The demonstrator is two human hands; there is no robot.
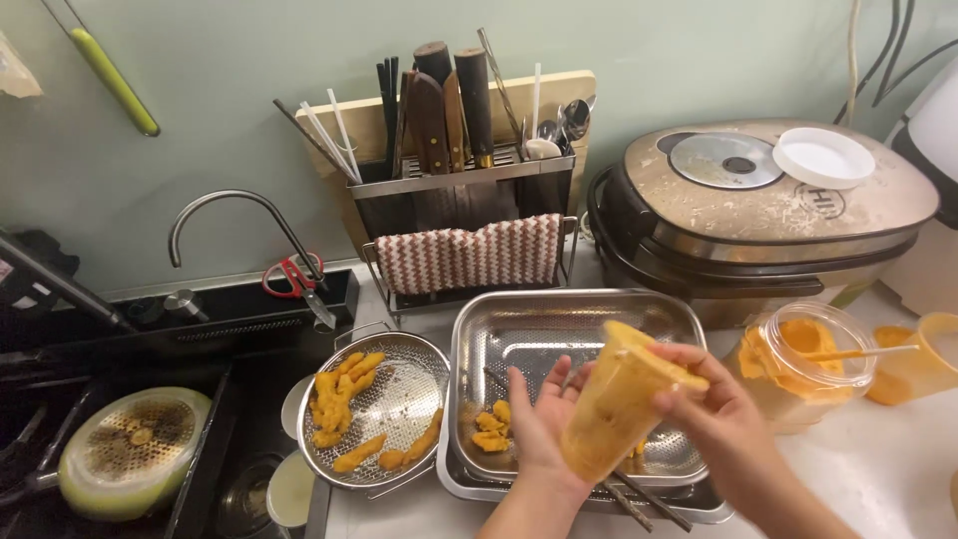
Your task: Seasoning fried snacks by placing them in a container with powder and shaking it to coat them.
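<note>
We see a big rice cooker [763, 215] at two o'clock, with a dull metal lid and a white plastic cap [823, 158] on top. In front of it, at the centre, sits a rectangular steel tray [579, 324]; it looks perforated and shiny, and a few orange pieces [490, 427] lie in its left corner, with chopsticks [644, 499] resting across its near edge. At nine o'clock from the tray stands a round steel colander [384, 404], a fine mesh of holes, with more orange battered strips [339, 394] in it, rough and crumbly on the surface.

Over the tray we hold a clear plastic cup [619, 399], tilted with the mouth up to the right, its wall coated in orange crumbs. Our left hand [544, 424] is nearly flat open and supports the cup from the left side. Our right hand [714, 414] wraps its fingers loosely around the rim end. We judge the step as emptying or coating with the cup above the tray; a next move needs a steady tilt, because the thin cup bends easily.

At three o'clock a round jar [803, 364] holds orange powder and a stick.
</note>
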